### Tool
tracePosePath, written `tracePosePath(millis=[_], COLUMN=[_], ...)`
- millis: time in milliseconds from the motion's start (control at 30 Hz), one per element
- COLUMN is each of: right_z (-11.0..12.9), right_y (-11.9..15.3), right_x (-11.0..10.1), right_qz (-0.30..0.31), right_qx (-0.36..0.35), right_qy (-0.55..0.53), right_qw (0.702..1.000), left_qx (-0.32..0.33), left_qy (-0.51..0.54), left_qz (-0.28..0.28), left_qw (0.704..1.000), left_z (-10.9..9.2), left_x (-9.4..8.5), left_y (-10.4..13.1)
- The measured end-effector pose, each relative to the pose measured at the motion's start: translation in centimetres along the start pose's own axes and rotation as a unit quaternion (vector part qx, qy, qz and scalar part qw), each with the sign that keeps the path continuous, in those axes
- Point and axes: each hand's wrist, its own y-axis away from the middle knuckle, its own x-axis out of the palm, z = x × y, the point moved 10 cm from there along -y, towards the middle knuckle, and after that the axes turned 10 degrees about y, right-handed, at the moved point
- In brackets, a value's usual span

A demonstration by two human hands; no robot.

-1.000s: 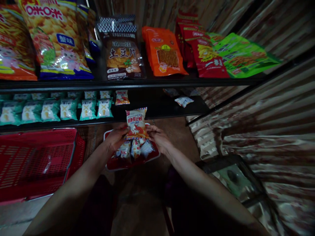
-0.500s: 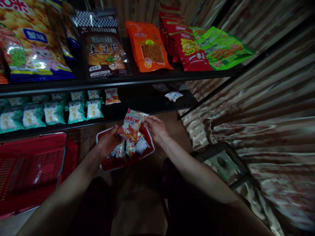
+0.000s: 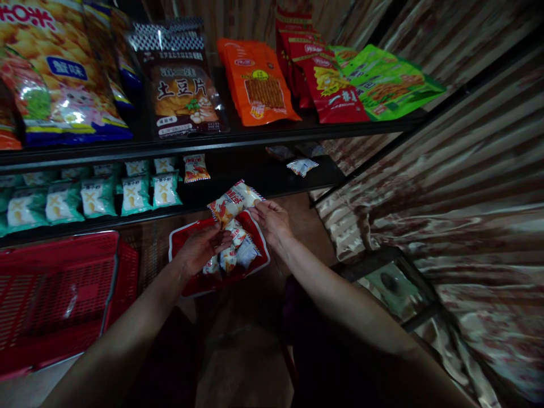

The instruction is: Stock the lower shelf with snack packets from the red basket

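A white and orange snack packet (image 3: 232, 200) hangs tilted over a small red basket (image 3: 175, 239) with a white rim. My right hand (image 3: 272, 222) pinches the packet's right end between thumb and fingers. Just below the packet's lower left edge, my left hand (image 3: 203, 247) is open, fingers stretched over the basket; whether its thumb touches the packet I cannot tell. Several similar small packets (image 3: 247, 252) lie inside the basket, partly hidden by the left hand.
On the lower shelf stand rows of green and white packets (image 3: 97, 197), one orange packet (image 3: 196, 168) and a white packet (image 3: 302, 166) farther right. Larger snack bags (image 3: 259, 82) line the upper shelf. A bigger red basket (image 3: 55, 300) sits at left, a glass-topped frame (image 3: 389, 286) at right.
The packet has turned from nearly upright to a slant, its left end swinging up and away. My left hand has come off its side and moved right, over the basket.
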Motion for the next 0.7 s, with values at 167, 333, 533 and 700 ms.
tracePosePath(millis=[167,333,533,700], right_z=[0.2,1.4,2.2,3.0], right_y=[0.2,0.4,0.3,0.2], right_x=[0.1,-0.3,-0.3,-0.2], right_qz=[0.005,-0.005,0.0,0.0], right_qx=[0.003,-0.014,-0.054,-0.114], right_qy=[0.01,0.016,0.039,0.083], right_qw=[1.0,1.0,0.998,0.99], left_qx=[0.023,0.02,0.036,0.103], left_qy=[0.009,-0.008,-0.016,-0.026], left_qz=[-0.016,0.006,0.007,0.015], left_qw=[1.0,1.0,0.999,0.994], left_z=[-0.3,-0.2,-0.1,-0.6], left_x=[-0.2,0.1,0.0,0.7], left_y=[-0.2,-0.2,-0.6,-0.5])
